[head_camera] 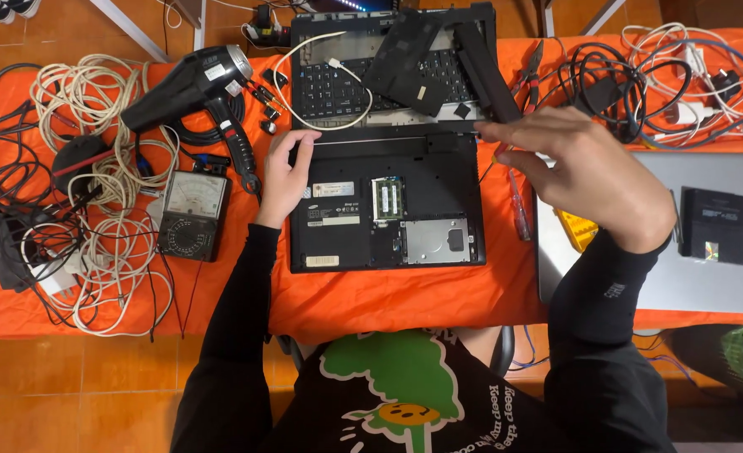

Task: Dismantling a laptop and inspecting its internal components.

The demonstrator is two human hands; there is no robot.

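Laptop base (385, 201), black and turned underside up, lies in the middle of the orange-covered surface (388, 298), with its bottom panels off so that a memory module (387, 198) and a silvery drive bay (436, 241) show. The left hand (286, 172) rests on the base's upper left corner, fingers curled over the edge and the thumb lying along the rim; it steadies the base without pinching anything. The right hand (585, 172) hovers above the base's right edge, fingers held loosely together and pointing left; whether it grips anything under the palm I cannot tell. Just below it a screwdriver (518, 205) with a clear red handle lies on the cloth beside the base. Behind the base sits a second black laptop frame (338, 88) with its keyboard exposed, a loose black cover panel (409, 63) and a white cable (321, 84) across it. To the left are a black hair dryer (191, 88), an analogue multimeter (192, 214) and tangled white cords (94, 235). A closed grey laptop (665, 231) lies at the right.
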